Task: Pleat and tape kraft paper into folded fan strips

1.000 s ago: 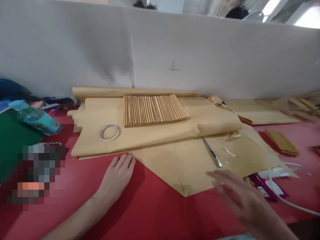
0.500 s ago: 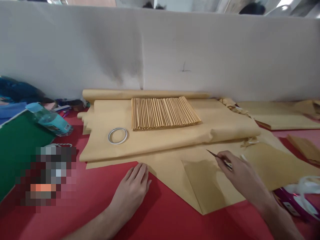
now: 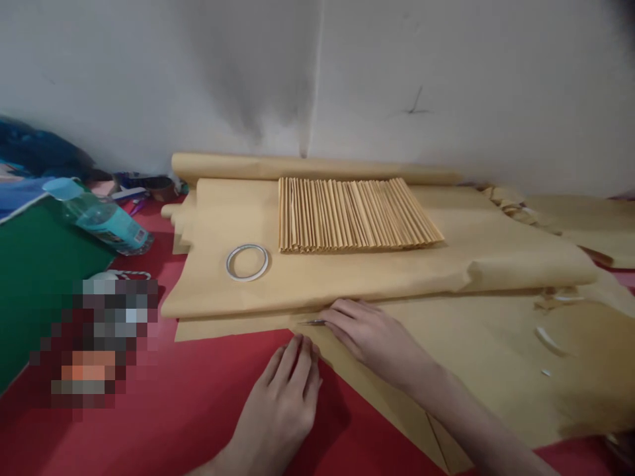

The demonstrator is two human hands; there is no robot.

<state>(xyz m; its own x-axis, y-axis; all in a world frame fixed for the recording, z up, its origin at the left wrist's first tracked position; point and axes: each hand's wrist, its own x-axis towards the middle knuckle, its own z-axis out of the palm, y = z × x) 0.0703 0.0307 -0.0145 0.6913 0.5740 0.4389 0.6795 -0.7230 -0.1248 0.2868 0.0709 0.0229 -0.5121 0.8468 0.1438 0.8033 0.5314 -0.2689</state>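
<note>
My left hand point(image 3: 285, 396) lies with fingers stretched out and pressed down on the pointed corner of the red surface point(image 3: 208, 390), where it meets brown paper point(image 3: 476, 357). I cannot tell whether this red part is a loose sheet or the table covering. Just beyond those fingertips, my right hand point(image 3: 367, 334) is closed on a thin pointed metal tool point(image 3: 312, 322), its tip aimed left. The fingers hide the rest of the tool, so its exact kind does not show. A roll of tape point(image 3: 229, 263) sits farther back on the folded brown paper point(image 3: 208, 218).
A bundle of narrow folded brown paper strips point(image 3: 347, 215) rests on the folded paper. Behind stands a grey wall point(image 3: 367, 66). A bottle point(image 3: 112, 225) leans on a green board point(image 3: 44, 277) at left, near a blurred-out object point(image 3: 106, 337). White scraps point(image 3: 548, 340) lie at right.
My right hand has moved left with the pointed tool, close to my left hand's fingertips. My left hand stays at the red corner. The view has tilted downward.
</note>
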